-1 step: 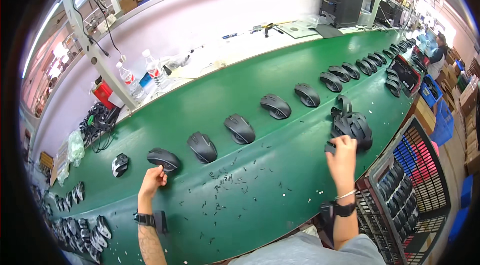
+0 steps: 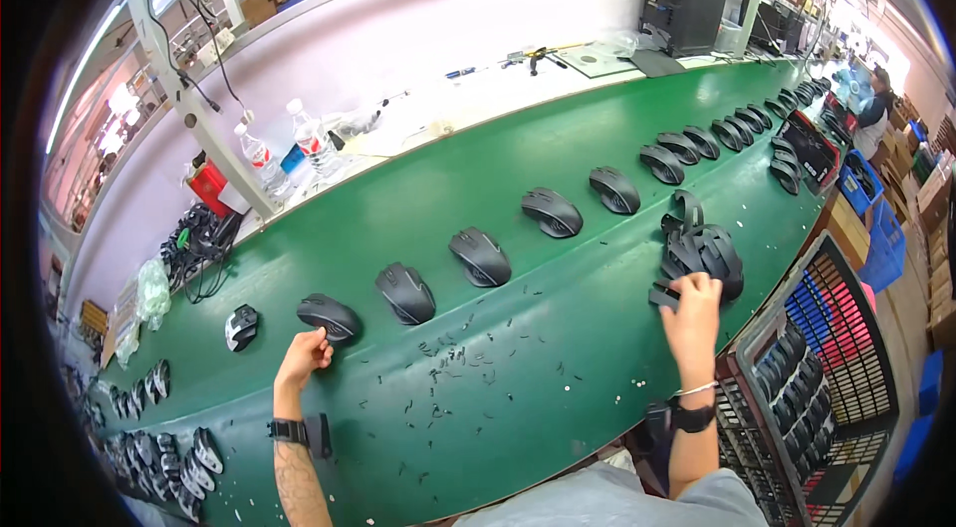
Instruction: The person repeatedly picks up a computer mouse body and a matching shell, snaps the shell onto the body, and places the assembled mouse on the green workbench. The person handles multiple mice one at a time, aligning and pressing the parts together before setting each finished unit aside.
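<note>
My left hand [image 2: 306, 358] is closed, its thumb and fingertips pressed together at the near edge of a black computer mouse [image 2: 329, 316]. Whatever those fingertips hold, if anything, is too small to make out. To the right, my right hand [image 2: 694, 313] has its fingers bent around a small dark plastic piece [image 2: 662, 296], seen at its thumb side. Right behind that hand lies a heap of curved black mouse shells [image 2: 712, 253]. More finished-looking black mice, such as this one [image 2: 479, 256], stand in a spaced row on the green bench [image 2: 588, 328].
Tiny black bits [image 2: 453, 358] are strewn over the bench between my hands. Black-and-white mouse parts [image 2: 159, 467] cluster at the lower left. At the right, a black crate [image 2: 846, 368] holds rows of mouse parts. Bottles [image 2: 311, 138] stand on the back ledge. A co-worker [image 2: 874, 114] is far right.
My right hand has shifted slightly to the right, and more of the dark piece shows beside its thumb. My left hand stays at the mouse.
</note>
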Motion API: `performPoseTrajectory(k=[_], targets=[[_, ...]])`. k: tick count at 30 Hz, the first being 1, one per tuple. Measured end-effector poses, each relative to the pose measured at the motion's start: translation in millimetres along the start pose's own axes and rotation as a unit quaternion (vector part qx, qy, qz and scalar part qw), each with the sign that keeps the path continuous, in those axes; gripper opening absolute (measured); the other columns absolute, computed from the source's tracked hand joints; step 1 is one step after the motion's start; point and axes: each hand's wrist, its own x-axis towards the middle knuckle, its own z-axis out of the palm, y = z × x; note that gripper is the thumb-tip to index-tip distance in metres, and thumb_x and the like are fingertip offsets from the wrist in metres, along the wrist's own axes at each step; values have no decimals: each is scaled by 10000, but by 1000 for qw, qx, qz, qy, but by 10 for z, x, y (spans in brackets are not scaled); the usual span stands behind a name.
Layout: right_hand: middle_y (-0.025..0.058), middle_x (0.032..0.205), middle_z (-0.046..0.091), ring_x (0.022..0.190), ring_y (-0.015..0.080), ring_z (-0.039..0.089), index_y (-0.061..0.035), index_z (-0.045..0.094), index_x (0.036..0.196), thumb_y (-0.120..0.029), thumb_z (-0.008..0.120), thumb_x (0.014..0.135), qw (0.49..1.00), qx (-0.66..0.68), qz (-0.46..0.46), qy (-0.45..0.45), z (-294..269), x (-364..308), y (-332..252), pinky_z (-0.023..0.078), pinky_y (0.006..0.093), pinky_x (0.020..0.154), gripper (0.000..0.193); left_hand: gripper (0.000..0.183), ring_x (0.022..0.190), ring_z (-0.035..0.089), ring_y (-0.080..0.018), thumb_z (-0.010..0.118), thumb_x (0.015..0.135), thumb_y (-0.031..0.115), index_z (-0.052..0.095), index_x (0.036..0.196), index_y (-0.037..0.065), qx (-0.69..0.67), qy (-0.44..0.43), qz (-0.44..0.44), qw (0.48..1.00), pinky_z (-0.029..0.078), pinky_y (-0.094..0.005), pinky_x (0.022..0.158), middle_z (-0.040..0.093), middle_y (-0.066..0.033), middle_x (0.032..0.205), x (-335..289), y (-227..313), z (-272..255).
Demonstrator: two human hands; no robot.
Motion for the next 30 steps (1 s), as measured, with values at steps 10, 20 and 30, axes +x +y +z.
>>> performPoseTrajectory(k=[10,20,30], targets=[[122,961,531,941,313,505,7,607,811,39,749,576,999,-26,8,-31,44,-79,294,439,382,846,276,234,844,547,-355,683,763,110,513,878,-2,464,244,543,656,459,-395,734,545,-158,940,-931,1820,1442],[139,1012,560,975,328,511,23,653,847,-18,768,628,991,-64,-76,-92,94,-22,319,426,393,867,250,240,768,584,-293,663,700,76,541,905,48,454,53,813,360,474,-414,696,589,-129,932,-1959,1862,2792],[136,1064,556,1018,321,512,11,655,849,2,725,623,992,-62,-51,-93,2,-182,271,429,384,907,237,257,781,584,-280,658,705,67,537,931,45,461,-69,795,387,479,-400,695,582,-132,950,-2178,1540,2671]])
